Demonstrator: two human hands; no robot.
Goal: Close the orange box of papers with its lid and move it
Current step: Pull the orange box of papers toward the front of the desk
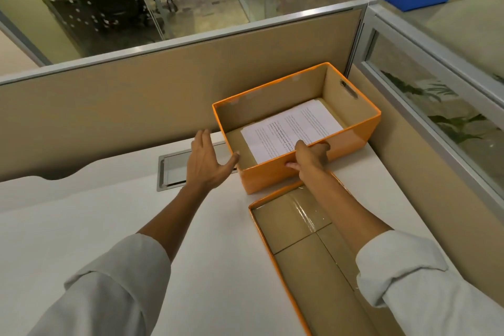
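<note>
The orange box (351, 139) stands open on the white desk in the far right corner, with printed white papers (291, 128) lying flat on its bottom. Its lid (297, 248) lies upside down on the desk just in front of it, brown inside with an orange rim, partly under my right forearm. My right hand (311, 157) grips the box's near wall, fingers hooked over the rim and thumb on the outside. My left hand (208, 161) is spread open beside the box's left near corner, its thumb touching the corner.
Beige partition walls (163, 84) close off the desk behind and to the right of the box. A grey metal cable hatch (174, 169) is set into the desk under my left hand. White desk surface (81, 213) stretches to the left.
</note>
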